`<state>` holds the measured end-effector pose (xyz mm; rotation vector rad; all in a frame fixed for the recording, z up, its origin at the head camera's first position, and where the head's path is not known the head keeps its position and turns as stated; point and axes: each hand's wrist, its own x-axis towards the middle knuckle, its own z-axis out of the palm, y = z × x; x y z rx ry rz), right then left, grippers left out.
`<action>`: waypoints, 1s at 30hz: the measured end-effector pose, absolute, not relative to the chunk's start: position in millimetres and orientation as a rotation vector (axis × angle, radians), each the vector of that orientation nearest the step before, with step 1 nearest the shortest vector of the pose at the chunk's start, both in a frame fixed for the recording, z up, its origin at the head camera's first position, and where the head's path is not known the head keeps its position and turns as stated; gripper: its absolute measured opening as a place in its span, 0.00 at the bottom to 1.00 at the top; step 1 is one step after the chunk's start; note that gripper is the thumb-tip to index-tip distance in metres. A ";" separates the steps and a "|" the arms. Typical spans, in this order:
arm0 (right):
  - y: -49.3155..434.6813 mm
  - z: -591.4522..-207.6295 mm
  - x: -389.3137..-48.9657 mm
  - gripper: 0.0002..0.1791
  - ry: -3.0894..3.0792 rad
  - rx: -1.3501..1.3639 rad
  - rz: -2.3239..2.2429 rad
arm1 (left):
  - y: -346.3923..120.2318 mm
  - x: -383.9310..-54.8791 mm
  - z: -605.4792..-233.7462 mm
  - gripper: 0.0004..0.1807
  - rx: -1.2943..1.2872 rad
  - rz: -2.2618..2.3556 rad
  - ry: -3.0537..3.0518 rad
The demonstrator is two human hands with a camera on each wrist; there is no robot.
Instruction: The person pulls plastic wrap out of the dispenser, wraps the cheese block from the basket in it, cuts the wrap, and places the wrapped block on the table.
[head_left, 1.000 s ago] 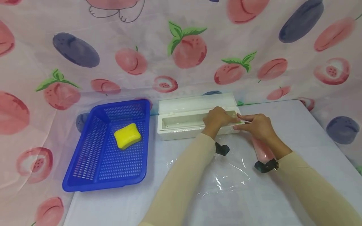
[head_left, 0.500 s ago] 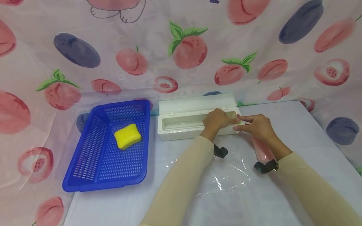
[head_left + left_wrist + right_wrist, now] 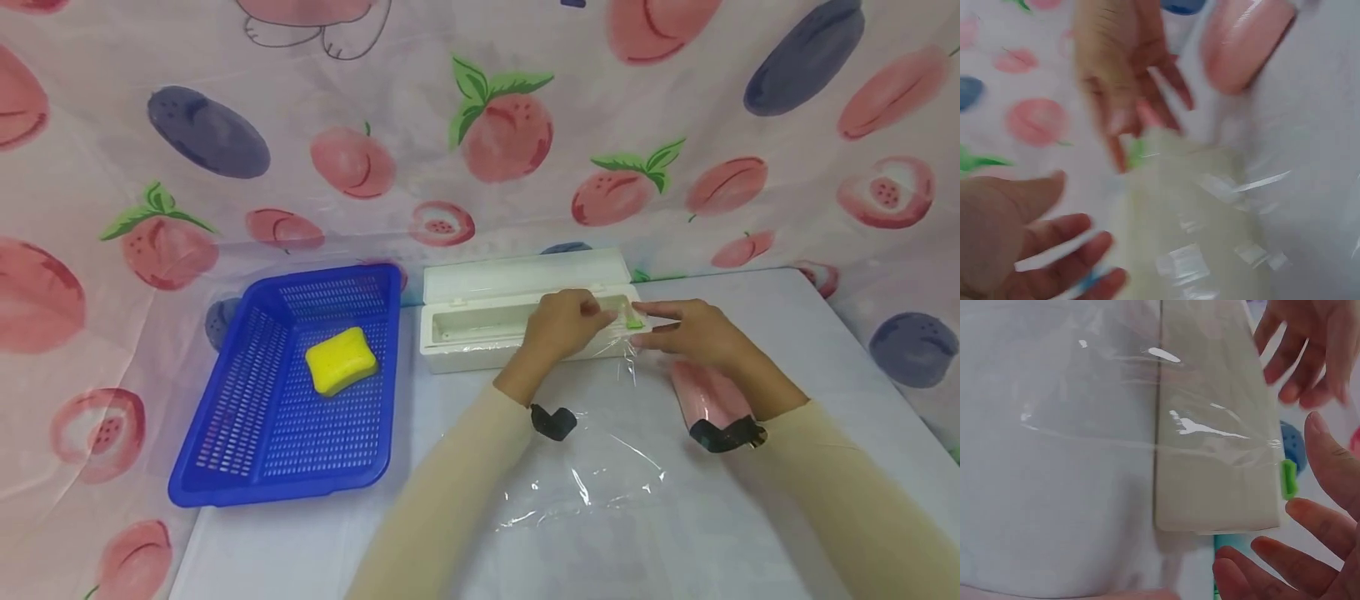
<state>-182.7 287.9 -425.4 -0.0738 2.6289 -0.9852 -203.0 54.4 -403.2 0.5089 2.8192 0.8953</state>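
Observation:
A long white cling film dispenser box stands with its lid raised at the back. Clear cling film drapes over its front and onto the table. A small green slider sits at the box's right end. My left hand hovers over the right half of the box; in the left wrist view its fingers are spread, holding nothing visible. Beside the right end is my right hand. Its thumb and fingers are parted around the slider in the right wrist view, apparently without gripping it.
A blue plastic basket at the left contains a yellow sponge. Under my right wrist is a glossy pink object. A fruit-print cloth hangs behind the white-covered table.
My left hand has drawn back leftward from the box's right end and its fingers have loosened. The right hand has shifted slightly right. The green slider shows more fully.

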 end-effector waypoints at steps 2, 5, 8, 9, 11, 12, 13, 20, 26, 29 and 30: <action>287.1 -420.7 -183.6 0.51 2.635 -0.097 -0.987 | 35.4 -192.8 -381.9 0.16 0.555 0.853 2.853; 285.5 -413.1 -185.0 0.50 2.643 -0.138 -1.003 | -2.8 -177.0 -345.5 0.14 0.615 0.830 2.882; 283.9 -407.1 -185.8 0.50 2.650 -0.160 -0.992 | -53.0 -163.4 -311.1 0.13 0.638 0.851 2.907; 283.3 -405.8 -185.3 0.50 2.660 -0.167 -0.983 | -71.9 -160.6 -302.1 0.13 0.630 0.847 2.931; 281.7 -404.1 -183.3 0.49 2.696 -0.158 -0.953 | -111.6 -157.9 -289.1 0.13 0.586 0.837 2.976; 280.4 -403.5 -181.2 0.47 2.724 -0.148 -0.939 | -131.6 -158.0 -284.9 0.14 0.546 0.818 2.994; 278.6 -403.0 -178.4 0.45 2.749 -0.140 -0.931 | -151.5 -158.8 -282.4 0.15 0.498 0.789 3.012; 255.0 -406.1 -131.3 0.35 2.937 -0.259 -0.669 | -266.9 -179.1 -304.4 0.26 0.173 0.554 2.949; 242.4 -436.0 -79.4 0.34 2.878 -0.733 -0.393 | -315.1 -195.5 -339.4 0.28 0.084 0.478 2.848; 245.2 -455.2 -55.6 0.35 2.864 -0.960 -0.264 | -328.4 -202.5 -355.7 0.30 0.065 0.492 2.777; 247.2 -461.1 -48.2 0.36 2.865 -1.023 -0.229 | -332.5 -205.0 -361.2 0.31 0.059 0.510 2.750</action>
